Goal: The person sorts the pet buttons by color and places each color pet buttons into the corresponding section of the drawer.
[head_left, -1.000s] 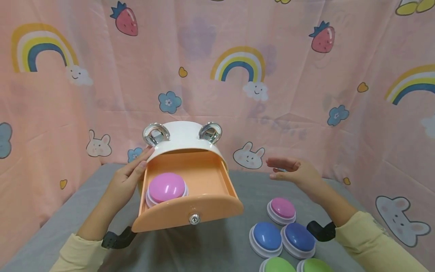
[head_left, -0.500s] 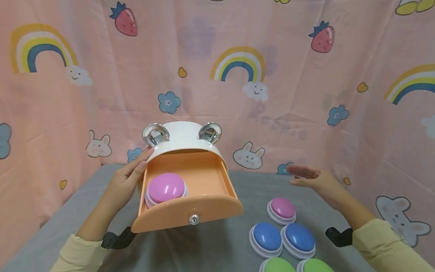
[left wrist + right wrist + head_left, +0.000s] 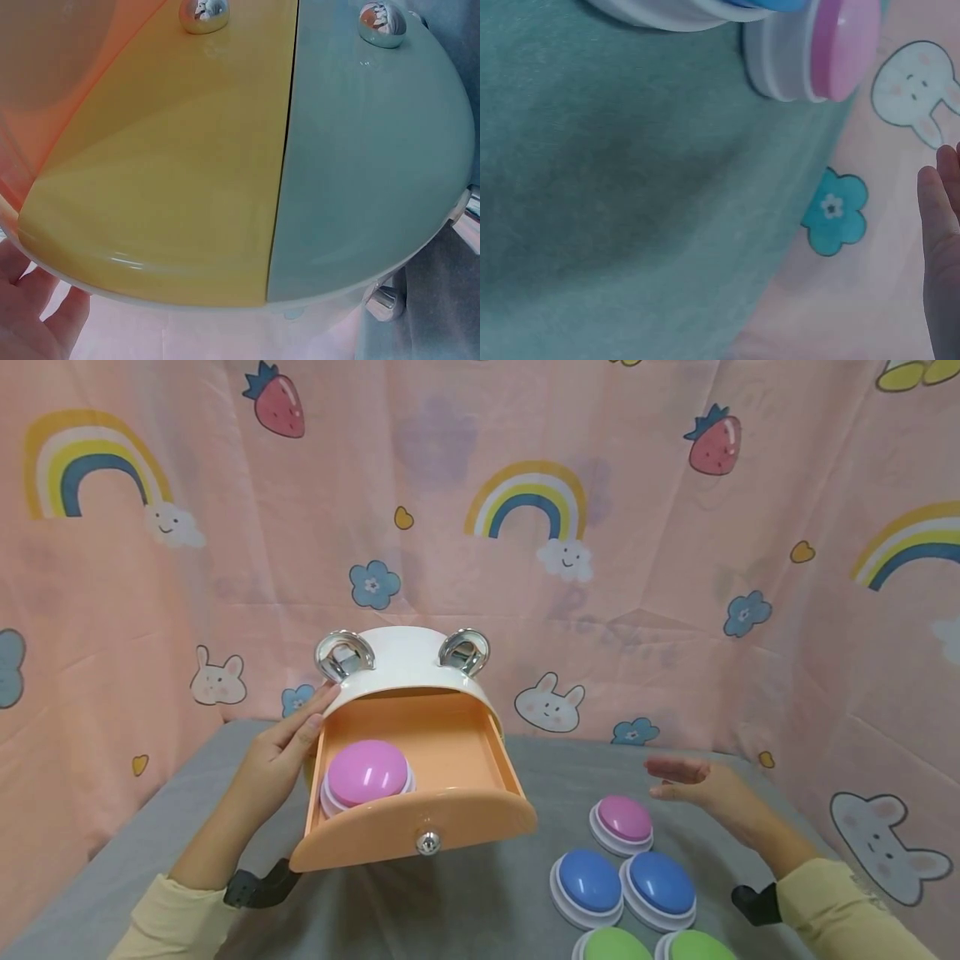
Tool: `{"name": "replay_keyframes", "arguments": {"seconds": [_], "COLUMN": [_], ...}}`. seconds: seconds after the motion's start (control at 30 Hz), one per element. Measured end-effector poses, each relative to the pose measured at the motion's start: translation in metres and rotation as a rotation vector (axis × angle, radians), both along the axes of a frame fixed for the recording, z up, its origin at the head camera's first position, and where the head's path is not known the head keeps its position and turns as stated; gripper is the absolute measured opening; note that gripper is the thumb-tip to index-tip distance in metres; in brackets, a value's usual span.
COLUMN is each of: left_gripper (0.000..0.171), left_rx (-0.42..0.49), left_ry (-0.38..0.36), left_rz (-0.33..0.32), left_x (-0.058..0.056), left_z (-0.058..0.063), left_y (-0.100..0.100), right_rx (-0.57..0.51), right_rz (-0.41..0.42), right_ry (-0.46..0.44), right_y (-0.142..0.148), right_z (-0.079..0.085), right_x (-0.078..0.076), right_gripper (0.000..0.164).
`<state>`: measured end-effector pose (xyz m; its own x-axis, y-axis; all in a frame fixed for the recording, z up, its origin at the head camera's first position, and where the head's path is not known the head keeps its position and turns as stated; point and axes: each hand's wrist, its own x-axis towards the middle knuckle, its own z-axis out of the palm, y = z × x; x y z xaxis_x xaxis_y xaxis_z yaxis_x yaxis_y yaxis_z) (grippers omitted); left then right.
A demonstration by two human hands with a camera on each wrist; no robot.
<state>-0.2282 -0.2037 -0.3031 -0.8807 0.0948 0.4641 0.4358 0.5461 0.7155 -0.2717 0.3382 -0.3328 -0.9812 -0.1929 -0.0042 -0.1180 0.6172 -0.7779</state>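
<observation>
A small white drawer cabinet with silver ring ears stands left of centre in the head view. Its orange drawer is pulled out, and a pink push button with a white base sits in the left part. My left hand rests on the cabinet's left side, fingers fairly straight along the shell. In the left wrist view, a yellow drawer front and a teal one are pushed in. My right hand hovers with nothing in it, to the right of another pink button.
Two blue buttons and two green buttons, partly cut off, lie in front of the pink one on the grey cloth. A pink printed curtain encloses the back and sides.
My right hand has moved to the right and down, away from the cabinet toward the table. The left hand, cabinet, drawer and buttons have stayed put.
</observation>
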Motion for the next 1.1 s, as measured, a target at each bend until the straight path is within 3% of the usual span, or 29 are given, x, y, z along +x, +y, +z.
{"name": "replay_keyframes", "arguments": {"seconds": [0.27,1.1], "left_gripper": [0.045,0.045], "left_rx": [0.004,0.002], "left_ry": [0.004,0.008], "left_rz": [-0.003,-0.005], "left_x": [0.0,0.0], "left_z": [0.0,0.0], "left_y": [0.0,0.0], "right_rx": [0.008,0.076], "right_rz": [-0.01,-0.023], "right_ry": [-0.02,-0.132], "right_y": [0.0,0.002], "right_z": [-0.017,-0.046], "right_x": [-0.002,-0.008], "right_gripper": [0.069,0.08]}}
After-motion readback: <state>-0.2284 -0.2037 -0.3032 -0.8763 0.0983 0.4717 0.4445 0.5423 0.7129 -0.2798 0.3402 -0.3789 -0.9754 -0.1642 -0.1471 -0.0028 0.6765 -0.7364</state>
